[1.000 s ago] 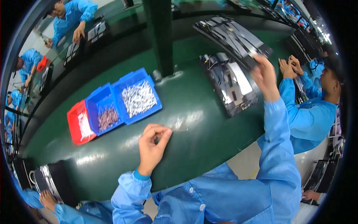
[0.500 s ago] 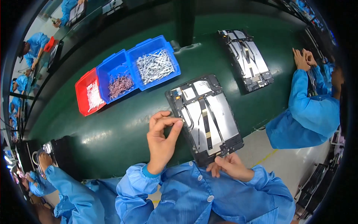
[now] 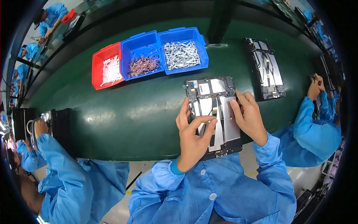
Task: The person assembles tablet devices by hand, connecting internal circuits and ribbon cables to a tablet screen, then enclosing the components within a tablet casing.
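An opened tablet, with its silver battery plates, dark flat cables and boards showing, lies in front of me near the bench's front edge. Over its middle is my left hand, thumb and forefinger pinched together. A small pale bit seems to show at that pinch, too small to name. The other left fingers stretch along the tablet's left edge. My right hand is bent at the upper right edge, its thumb over the battery and its forefinger at the rim. What lies under its curled fingers is hidden.
Beyond the tablet stand a red bin of white strips, a blue bin of brownish pieces and another blue bin of silvery-white strips. A second opened tablet lies at the right. People in blue smocks sit on both sides.
My right hand has moved from the tablet's bottom edge to its upper right side. My left hand has come in over the middle. The tablet sits straighter; the whole view has shifted.
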A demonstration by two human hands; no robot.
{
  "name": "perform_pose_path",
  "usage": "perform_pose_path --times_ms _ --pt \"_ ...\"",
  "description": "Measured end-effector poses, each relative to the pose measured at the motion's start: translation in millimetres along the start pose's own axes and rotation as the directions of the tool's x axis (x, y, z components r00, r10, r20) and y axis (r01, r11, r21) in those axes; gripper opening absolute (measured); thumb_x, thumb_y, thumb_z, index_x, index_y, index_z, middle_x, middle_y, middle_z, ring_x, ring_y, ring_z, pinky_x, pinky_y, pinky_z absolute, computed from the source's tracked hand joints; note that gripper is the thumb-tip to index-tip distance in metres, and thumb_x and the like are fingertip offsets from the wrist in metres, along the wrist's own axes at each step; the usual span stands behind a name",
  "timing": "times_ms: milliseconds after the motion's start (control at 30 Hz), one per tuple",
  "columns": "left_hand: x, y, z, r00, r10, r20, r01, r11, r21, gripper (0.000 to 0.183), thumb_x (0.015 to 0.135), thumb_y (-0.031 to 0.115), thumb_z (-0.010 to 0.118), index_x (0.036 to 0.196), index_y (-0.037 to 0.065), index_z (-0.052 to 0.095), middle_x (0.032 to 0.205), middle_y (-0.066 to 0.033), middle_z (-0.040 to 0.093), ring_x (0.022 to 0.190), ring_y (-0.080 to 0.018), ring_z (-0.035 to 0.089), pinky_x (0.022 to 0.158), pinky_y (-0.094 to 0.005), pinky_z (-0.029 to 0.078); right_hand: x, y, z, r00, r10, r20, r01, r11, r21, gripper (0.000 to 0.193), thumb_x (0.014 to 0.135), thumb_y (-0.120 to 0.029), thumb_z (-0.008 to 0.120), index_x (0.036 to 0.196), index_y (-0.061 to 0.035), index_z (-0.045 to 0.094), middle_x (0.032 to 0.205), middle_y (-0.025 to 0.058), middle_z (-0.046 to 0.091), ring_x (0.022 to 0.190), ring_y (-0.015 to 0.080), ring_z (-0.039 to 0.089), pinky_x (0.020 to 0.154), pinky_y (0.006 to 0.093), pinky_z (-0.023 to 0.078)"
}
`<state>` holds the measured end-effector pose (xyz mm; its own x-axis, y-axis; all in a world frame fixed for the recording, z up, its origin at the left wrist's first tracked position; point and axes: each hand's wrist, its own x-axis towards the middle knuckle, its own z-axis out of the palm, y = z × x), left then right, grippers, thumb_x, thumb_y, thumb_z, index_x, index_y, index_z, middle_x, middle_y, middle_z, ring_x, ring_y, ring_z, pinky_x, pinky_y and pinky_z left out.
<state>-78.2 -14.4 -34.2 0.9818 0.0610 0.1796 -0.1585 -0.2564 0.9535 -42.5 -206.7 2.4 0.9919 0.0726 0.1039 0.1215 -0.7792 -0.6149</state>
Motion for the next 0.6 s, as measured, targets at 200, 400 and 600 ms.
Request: perform_pose_path --times_ms 200,400,600 --pt "-10.5 6.5 -4.9 1.000 0.002 0.031 -0.005 0.996 0.087 0.011 0.080 0.014 0.078 0.091 0.014 0.077 0.152 -0.0197 0.034 0.128 -0.0346 0.039 0.103 -0.0419 0.036 -16.1 2.7 -0.8 1.000 -0.008 -0.020 0.008 1.000 -0.015 0.038 0.096 -0.017 0.060 0.120 0.0119 0.058 0.088 0.0209 0.055 0.073 0.0351 0.058 0.067 0.0418 0.048" --pt "13.8 -1.5 -30.4 0.999 0.000 0.044 0.001 0.999 -0.033 0.016 0.079 0.001 0.077 0.094 0.005 0.075 0.118 -0.0108 0.057 0.101 -0.0221 0.057 0.091 -0.0323 0.045 -1.9 7.4 -23.6 0.988 -0.095 -0.119 0.108 0.987 0.115 0.038 0.086 -0.008 0.073 0.119 0.0047 0.062 0.085 0.0130 0.058 0.056 0.0114 0.051 0.048 0.0252 0.039" --pt "29.6 8.4 -37.6 0.991 0.131 0.036 -0.129 0.990 -0.049 0.016 0.079 -0.001 0.077 0.094 0.003 0.074 0.090 -0.0077 0.062 0.086 -0.0184 0.060 0.073 -0.0285 0.049 5.6 -35.8 -8.1 0.930 -0.353 0.101 0.253 0.816 0.519 0.044 0.081 -0.008 0.077 0.122 -0.0013 0.062 0.101 0.0102 0.061 0.062 0.0129 0.059 0.050 0.0272 0.047"
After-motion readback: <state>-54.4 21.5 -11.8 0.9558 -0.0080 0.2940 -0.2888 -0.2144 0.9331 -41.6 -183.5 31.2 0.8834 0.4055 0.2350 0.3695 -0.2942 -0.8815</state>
